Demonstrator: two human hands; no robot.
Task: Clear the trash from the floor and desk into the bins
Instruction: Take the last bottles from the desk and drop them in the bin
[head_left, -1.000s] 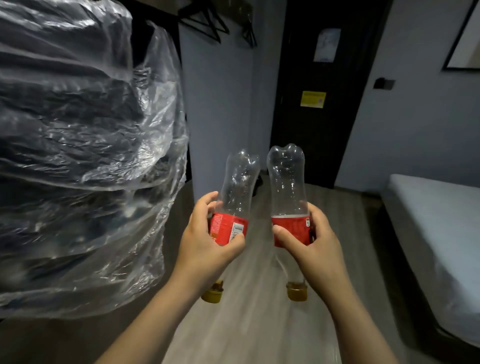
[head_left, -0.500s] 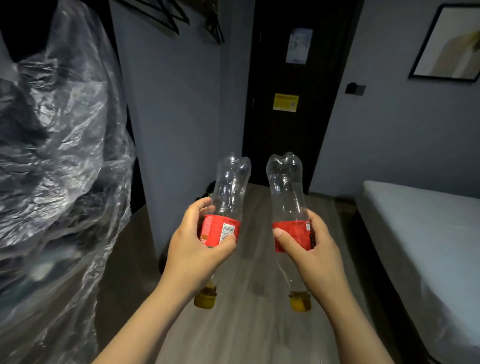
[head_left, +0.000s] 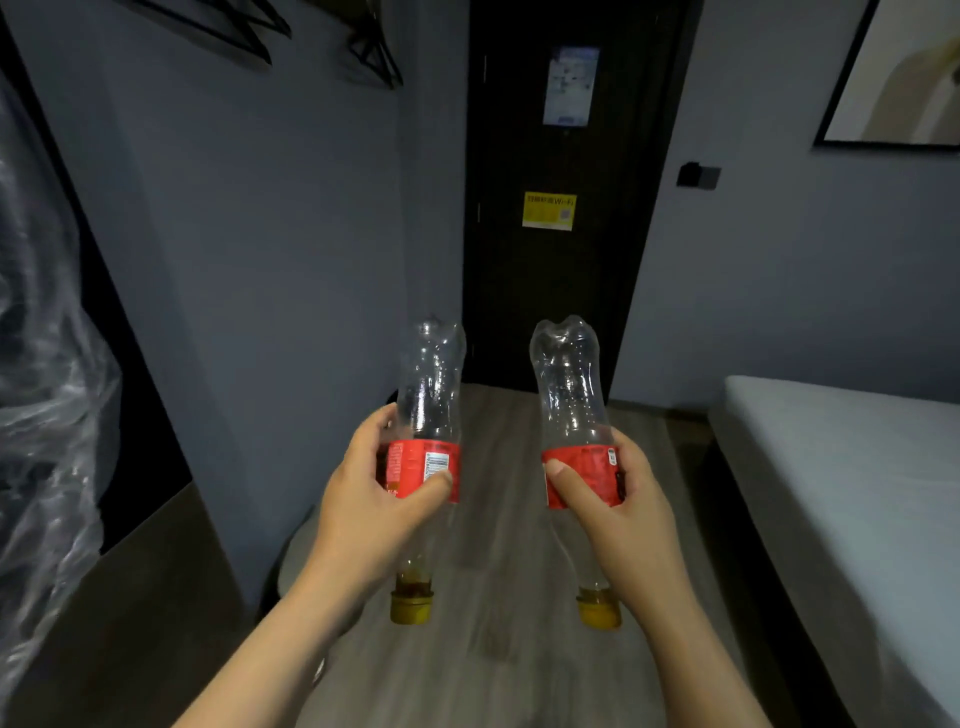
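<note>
I hold two clear plastic bottles upside down, yellow caps pointing at the floor. My left hand (head_left: 371, 512) grips the left bottle (head_left: 431, 384) around its red label. My right hand (head_left: 618, 514) grips the right bottle (head_left: 569, 384) the same way. A little brown liquid sits in each neck above the cap. Both bottles hang side by side above the wooden floor (head_left: 498, 649), about a hand's width apart. No bin is in view.
A dark door (head_left: 561, 291) with a yellow sticker stands straight ahead. A grey bed (head_left: 852, 493) fills the right side. Clear plastic sheeting (head_left: 36, 415) over dark items hangs at the left edge, beside a brown surface (head_left: 135, 613). A grey wall corner juts out on the left.
The view has swung right and forward: the plastic sheeting slid to the left edge and the door and bed came nearer. Both hands keep the same grip on the bottles.
</note>
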